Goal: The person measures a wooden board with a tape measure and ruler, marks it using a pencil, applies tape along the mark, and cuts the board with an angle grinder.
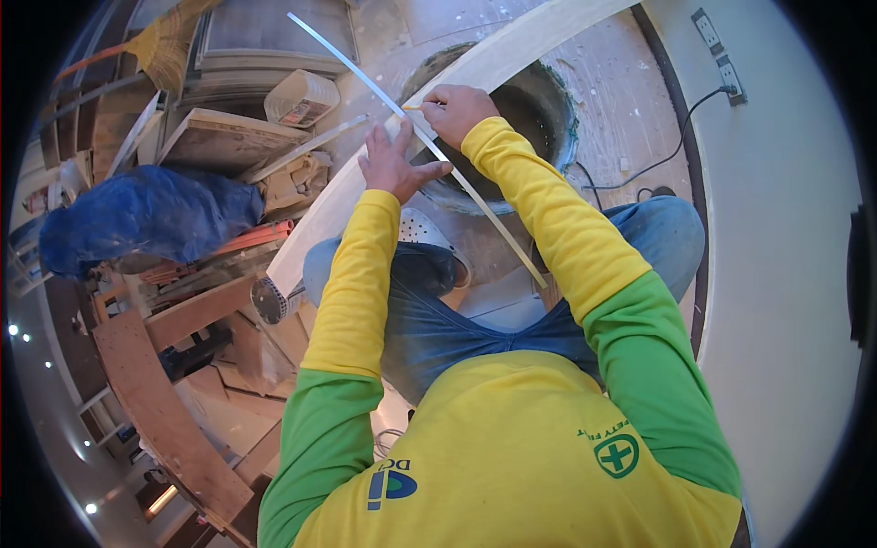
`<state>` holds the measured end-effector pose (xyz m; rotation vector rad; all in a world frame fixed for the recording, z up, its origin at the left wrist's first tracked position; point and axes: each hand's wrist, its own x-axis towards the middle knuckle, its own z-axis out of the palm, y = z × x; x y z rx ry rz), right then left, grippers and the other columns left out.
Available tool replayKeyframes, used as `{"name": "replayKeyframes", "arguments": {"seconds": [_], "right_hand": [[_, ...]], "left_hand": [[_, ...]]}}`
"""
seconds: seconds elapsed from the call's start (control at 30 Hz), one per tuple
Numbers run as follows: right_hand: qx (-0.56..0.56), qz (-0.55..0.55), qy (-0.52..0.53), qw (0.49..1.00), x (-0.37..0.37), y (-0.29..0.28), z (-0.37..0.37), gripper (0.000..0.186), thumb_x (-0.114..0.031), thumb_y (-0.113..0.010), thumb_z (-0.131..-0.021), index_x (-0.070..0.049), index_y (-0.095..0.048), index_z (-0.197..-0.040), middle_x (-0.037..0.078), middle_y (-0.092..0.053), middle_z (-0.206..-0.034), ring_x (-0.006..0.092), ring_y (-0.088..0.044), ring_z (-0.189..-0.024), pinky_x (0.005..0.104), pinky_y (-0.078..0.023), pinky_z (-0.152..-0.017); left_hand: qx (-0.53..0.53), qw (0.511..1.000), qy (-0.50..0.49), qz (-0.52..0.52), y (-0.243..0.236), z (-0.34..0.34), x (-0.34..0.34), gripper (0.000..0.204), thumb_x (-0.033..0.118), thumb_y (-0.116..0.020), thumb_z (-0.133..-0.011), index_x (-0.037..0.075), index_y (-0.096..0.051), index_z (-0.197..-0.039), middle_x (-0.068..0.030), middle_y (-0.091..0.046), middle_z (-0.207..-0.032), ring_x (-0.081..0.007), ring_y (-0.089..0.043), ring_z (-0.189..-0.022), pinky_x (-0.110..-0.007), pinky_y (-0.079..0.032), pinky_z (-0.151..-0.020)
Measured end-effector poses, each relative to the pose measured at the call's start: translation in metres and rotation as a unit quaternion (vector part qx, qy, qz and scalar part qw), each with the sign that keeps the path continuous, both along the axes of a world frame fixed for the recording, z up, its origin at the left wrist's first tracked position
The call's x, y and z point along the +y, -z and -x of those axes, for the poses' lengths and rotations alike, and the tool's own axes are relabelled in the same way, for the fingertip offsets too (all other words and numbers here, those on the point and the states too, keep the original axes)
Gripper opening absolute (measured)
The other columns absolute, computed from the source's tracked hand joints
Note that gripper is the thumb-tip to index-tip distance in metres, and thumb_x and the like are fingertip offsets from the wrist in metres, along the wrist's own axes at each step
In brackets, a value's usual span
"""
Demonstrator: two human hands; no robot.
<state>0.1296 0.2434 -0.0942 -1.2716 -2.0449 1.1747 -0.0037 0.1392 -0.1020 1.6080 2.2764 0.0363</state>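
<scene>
Wht board (539,41) over rnd tub (567,110), spotted flr (630,128), wall (786,274) w/ outlets (732,79).

Thin, straight strip (475,196) slantwise across a long whitish board (523,46), slim yellow stick (413,107) just beside the strip

White board (525,50) cut off above, broom (171,46) cropped

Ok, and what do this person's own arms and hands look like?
The left sleeve and right sleeve are long, green on the upper arm and yellow down to the wrist, creased along the forearm. I see no print or cable on either. The left hand and right hand wear no gloves.
</scene>
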Motion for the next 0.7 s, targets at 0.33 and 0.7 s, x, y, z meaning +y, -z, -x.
{"name": "replayKeyframes", "arguments": {"seconds": [0.33,0.7], "right_hand": [[-0.121,-0.074,-0.079,0.987,0.002,-0.018,-0.019,0.027,-0.028,-0.057,-0.081,-0.007,-0.072,-0.091,0.016,-0.07,-0.087,0.0297,-0.067,-0.08,0.038,-0.054,-0.076],[0.078,0.001,0.048,0.996,-0.094,-0.016,-0.118,0.035,-0.031,-0.068,-0.084,-0.005,-0.065,-0.107,0.014,-0.069,-0.097,0.0327,-0.066,-0.083,0.0367,-0.052,-0.079]], "left_hand": [[0.007,1.0,0.003,0.001,0.0,0.0,0.0,0.112,0.068,-0.076,-0.059,0.015,-0.033,-0.148,-0.0274,-0.023,-0.15,-0.0399,-0.016,-0.143,-0.053,-0.02,-0.112],[-0.002,1.0,-0.029,-0.003,-0.004,-0.003,-0.003,0.113,0.067,-0.077,-0.056,0.019,-0.033,-0.148,-0.0255,-0.018,-0.153,-0.0396,-0.013,-0.144,-0.06,-0.018,-0.11]]}}
